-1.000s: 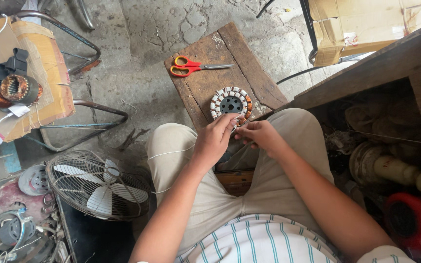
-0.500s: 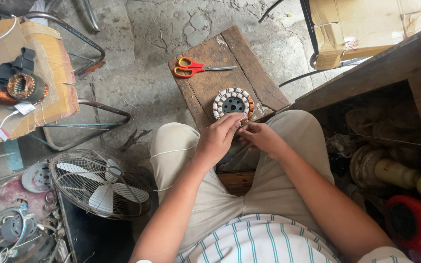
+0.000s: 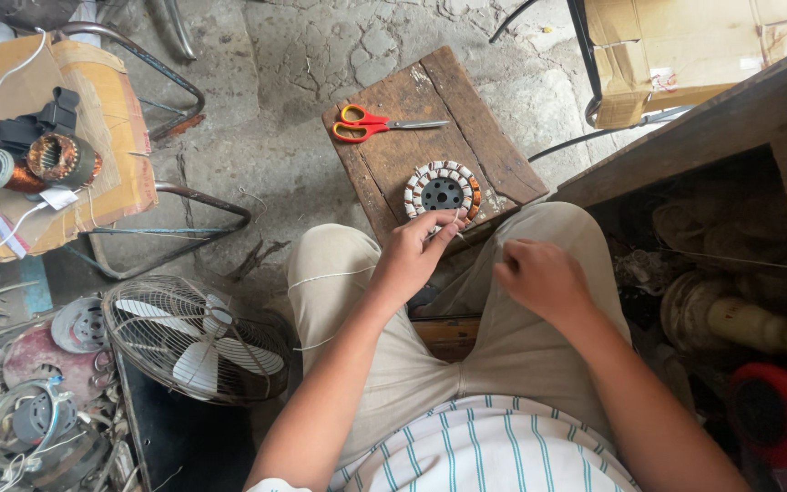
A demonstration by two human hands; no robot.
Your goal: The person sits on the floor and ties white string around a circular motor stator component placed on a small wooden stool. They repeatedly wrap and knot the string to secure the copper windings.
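Left hand (image 3: 412, 255) fingertips covered stator (image 3: 443, 189) near edge; grip there unreadable. Thread at right hand (image 3: 539, 278) too thin to trace. Red housing (image 3: 781, 415) cut off by frame edge.

A round motor stator (image 3: 442, 189) with white windings lies on a worn wooden surface (image 3: 466, 118), with red and yellow scissors (image 3: 371, 124) farther back. The left hand (image 3: 416, 251) touches the stator's near edge with its fingertips. The right hand (image 3: 541, 278) rests closed over the thigh, apart from it. A fan guard (image 3: 195, 337) lies on the floor at left.
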